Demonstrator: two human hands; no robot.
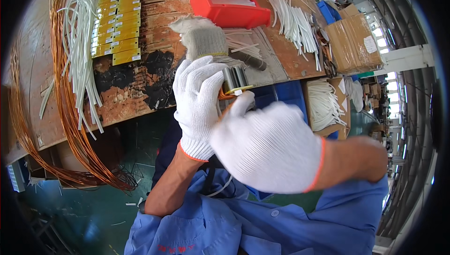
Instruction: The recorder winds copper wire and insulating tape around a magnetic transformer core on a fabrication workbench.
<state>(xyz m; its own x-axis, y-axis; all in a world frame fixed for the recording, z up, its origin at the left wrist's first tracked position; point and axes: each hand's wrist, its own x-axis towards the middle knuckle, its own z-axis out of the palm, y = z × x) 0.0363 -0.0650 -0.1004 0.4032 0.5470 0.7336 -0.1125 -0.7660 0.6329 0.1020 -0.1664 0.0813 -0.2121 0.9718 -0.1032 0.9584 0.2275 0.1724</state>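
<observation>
My left hand (199, 93), in a white knit glove with an orange cuff, is closed round a grey ribbed metal core (236, 78). A yellow flange (239, 89) sits at the core's near end, and orange copper wire (224, 96) shows beside it. My right hand (267, 142), gloved the same way and blurred by motion, is curled closed just below the flange. Its thumb lies close to the core; what its fingers hold is hidden. Directly beyond the core a cloth-wrapped block (202, 37) rests on the bench.
The worn wooden bench (161, 9) carries copper wire bundles (61, 67), white sleeving (80, 44), yellow plates (119, 23) and a red bin (229, 14). More white tubes (295, 23) lie at right, near a cardboard box (354, 42). An open carton (326, 105) of tubes stands below the bench edge.
</observation>
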